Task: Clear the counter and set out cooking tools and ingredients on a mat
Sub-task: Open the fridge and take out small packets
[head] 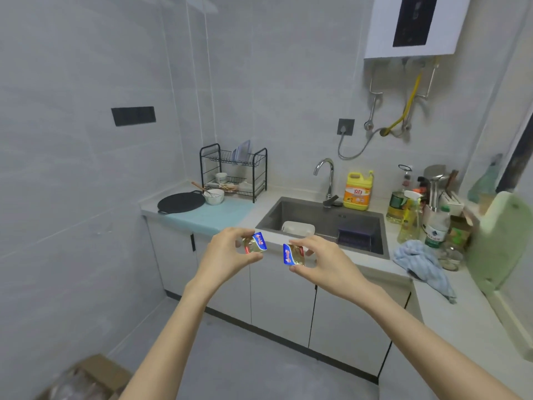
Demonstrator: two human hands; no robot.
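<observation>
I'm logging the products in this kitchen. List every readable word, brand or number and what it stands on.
"立白": orange label on the yellow detergent bottle.
Script on the blue bands of the left packet and right packet: too blurred to read.
Labels on the water bottle and oil bottle: too blurred to read.
Small mark on the sink wall: too small to read.

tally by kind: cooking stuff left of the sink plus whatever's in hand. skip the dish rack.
foil packets: 2, one pinched in the left hand, one in the right hand
black pan: 1
white bowl: 1
whisk in the bowl: 1
total: 5
</observation>
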